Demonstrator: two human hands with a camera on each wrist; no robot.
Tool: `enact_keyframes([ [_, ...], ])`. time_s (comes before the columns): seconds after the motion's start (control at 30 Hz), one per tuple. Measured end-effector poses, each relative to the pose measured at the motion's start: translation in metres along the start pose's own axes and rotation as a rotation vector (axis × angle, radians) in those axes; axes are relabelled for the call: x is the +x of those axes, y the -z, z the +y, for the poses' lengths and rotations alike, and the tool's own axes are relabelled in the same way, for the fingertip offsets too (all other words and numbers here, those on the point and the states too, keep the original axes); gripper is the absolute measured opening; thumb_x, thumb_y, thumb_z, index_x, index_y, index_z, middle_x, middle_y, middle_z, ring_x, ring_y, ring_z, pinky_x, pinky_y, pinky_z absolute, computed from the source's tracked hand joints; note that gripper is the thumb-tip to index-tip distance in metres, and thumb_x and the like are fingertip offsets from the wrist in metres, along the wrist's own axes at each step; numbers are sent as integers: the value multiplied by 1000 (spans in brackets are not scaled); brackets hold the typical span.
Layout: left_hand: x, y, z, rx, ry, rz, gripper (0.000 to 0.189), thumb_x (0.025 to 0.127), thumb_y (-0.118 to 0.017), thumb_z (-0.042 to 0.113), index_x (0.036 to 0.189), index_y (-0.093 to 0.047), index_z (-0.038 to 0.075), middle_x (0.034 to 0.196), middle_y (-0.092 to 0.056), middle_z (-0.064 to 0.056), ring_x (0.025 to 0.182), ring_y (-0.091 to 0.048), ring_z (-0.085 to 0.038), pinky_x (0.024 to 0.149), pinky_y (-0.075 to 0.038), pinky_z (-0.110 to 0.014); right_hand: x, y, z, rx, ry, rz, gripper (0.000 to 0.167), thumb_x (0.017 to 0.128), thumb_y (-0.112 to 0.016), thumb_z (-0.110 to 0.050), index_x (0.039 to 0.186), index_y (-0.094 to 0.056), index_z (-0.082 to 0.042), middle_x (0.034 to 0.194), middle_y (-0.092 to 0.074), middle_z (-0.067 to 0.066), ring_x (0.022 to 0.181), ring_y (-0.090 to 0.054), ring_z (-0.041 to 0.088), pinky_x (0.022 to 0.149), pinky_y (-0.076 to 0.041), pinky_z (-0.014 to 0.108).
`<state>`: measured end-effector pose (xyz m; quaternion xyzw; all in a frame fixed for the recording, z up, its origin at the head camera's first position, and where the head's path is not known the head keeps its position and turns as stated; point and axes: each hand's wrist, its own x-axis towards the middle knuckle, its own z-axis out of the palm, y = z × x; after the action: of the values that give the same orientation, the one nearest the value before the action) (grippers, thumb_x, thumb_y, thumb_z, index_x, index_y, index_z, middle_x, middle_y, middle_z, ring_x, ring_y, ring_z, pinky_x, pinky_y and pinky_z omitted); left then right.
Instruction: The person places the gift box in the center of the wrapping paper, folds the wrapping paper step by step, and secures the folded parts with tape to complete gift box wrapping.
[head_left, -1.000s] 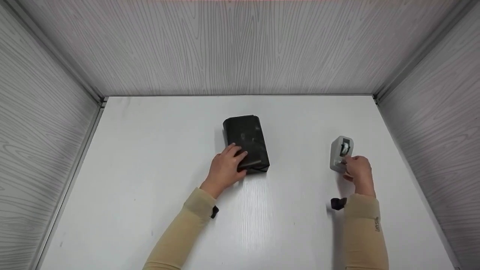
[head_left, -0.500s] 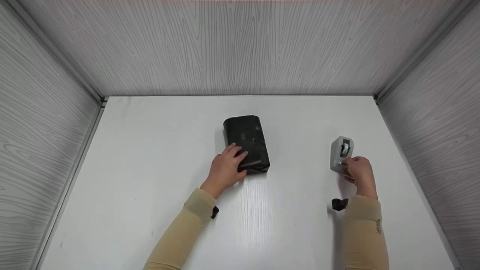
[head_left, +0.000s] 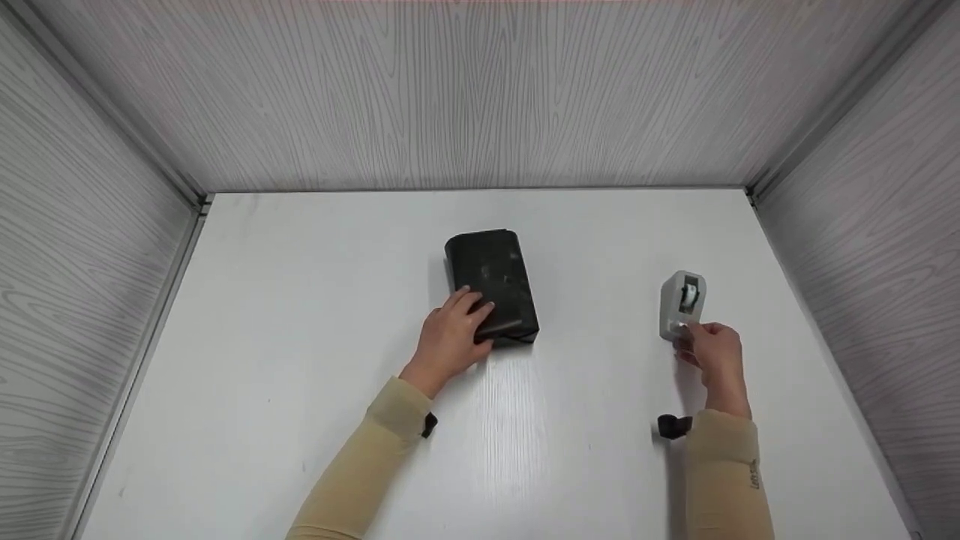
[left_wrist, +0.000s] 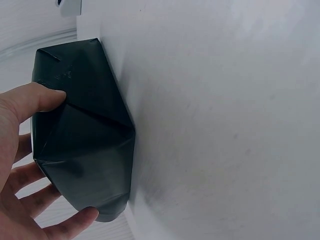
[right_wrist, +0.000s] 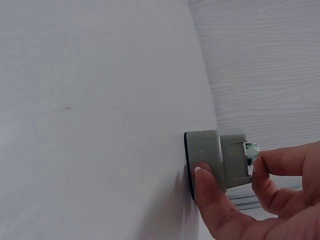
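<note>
A box-shaped package in black wrapping (head_left: 499,274) lies in the middle of the white table in the head view. My left hand (head_left: 448,337) holds its near left corner. In the left wrist view the thumb (left_wrist: 47,97) presses the folded end, and the fingers spread over the adjoining face. Further right stands a grey tape dispenser (head_left: 670,304) with a roll of clear tape (head_left: 689,295). At its toothed edge, my right hand (head_left: 718,356) pinches the loose tape end (right_wrist: 252,150). Another fingertip of that hand touches the dispenser's front in the right wrist view.
The white table (head_left: 300,300) is enclosed by wood-grain panels at the back (head_left: 480,90), left and right. The dispenser stands near the table's right side. A black wrist camera (head_left: 673,427) juts from the right sleeve, low over the table.
My right hand has drawn back slightly toward the near edge, its fingertips shifting from beside the tape roll to the dispenser's front end. The left hand and package have stayed put.
</note>
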<state>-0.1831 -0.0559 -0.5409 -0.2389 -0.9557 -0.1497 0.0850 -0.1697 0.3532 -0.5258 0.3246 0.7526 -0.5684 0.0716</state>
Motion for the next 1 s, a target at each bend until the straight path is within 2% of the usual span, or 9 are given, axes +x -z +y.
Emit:
enact_keyframes([
  [0.2, -1, 0, 0, -11, -16, 42, 51, 84, -75, 32, 131, -65, 12, 134, -55, -11, 134, -42, -30, 86, -51, -50, -2, 0, 6, 87, -3, 16, 32, 101, -49, -20, 121, -49, 6, 125, -53, 22, 91, -67, 14, 87, -53, 30],
  [0.33, -2, -1, -1, -13, -31, 78, 50, 83, -75, 31, 129, -66, 11, 132, -56, -11, 133, -44, -31, 82, -52, -50, -5, 2, 11, 142, 7, -4, 25, 101, -51, -18, 112, -50, 4, 129, -51, 27, 95, -67, 17, 91, -51, 32],
  [0.63, -1, -1, -1, -15, -20, 48, 52, 84, -75, 32, 131, -64, 12, 135, -55, -11, 135, -42, -30, 84, -51, -51, -8, 3, 16, 98, 33, -48, 27, 99, -46, -16, 114, -50, 6, 141, -43, 24, 109, -61, 18, 98, -46, 33],
  [0.73, -1, 0, -1, -12, -14, 35, 52, 85, -74, 33, 132, -64, 12, 135, -54, -11, 135, -41, -30, 86, -50, -51, -7, 4, 17, 46, 49, -65, 25, 99, -46, -16, 110, -50, 6, 144, -41, 24, 110, -59, 18, 98, -46, 33],
  [0.87, -1, 0, -1, -10, -11, 25, 53, 86, -74, 33, 133, -63, 12, 136, -54, -11, 136, -40, -30, 87, -50, -51, -8, 7, 19, -122, 53, -49, 27, 98, -49, -23, 102, -53, 3, 144, -42, 19, 102, -56, 20, 90, -45, 33],
  [1.0, -1, 0, 0, -8, -10, 14, 53, 86, -74, 33, 133, -63, 12, 137, -53, -11, 136, -40, -30, 87, -50, -51, -10, 11, 21, -277, 45, -19, 41, 97, -50, -32, 114, -60, 4, 132, -51, 18, 95, -50, 23, 80, -43, 37],
])
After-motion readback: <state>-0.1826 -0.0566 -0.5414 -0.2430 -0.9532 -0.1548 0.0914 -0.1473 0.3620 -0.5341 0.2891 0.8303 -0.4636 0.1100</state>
